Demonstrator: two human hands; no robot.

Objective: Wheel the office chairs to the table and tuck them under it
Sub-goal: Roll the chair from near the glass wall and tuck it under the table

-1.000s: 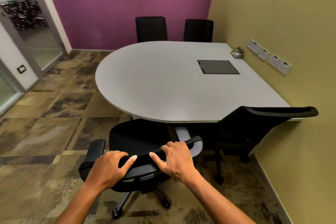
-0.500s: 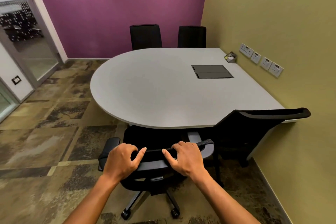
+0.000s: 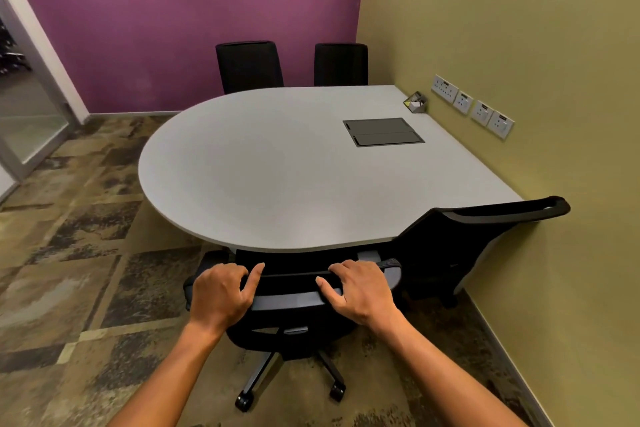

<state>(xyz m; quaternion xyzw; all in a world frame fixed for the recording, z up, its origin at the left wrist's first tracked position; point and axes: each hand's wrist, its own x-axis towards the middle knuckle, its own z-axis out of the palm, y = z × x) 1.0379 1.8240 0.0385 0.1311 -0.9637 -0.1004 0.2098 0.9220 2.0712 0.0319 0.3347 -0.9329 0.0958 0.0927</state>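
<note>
purple wall (image 3: 180,10) at back, olive wall (image 3: 502,28) at right. four socket plates (image 3: 472,107) in row on olive wall. small holder (image 3: 415,102) just below them. patterned carpet (image 3: 69,270). glass door (image 3: 24,107) far left.

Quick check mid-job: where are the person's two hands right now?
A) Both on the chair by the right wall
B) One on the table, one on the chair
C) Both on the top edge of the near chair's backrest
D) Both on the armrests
C: the left hand and right hand both grip the top edge of the near chair, whose seat is already under the table edge.
</note>
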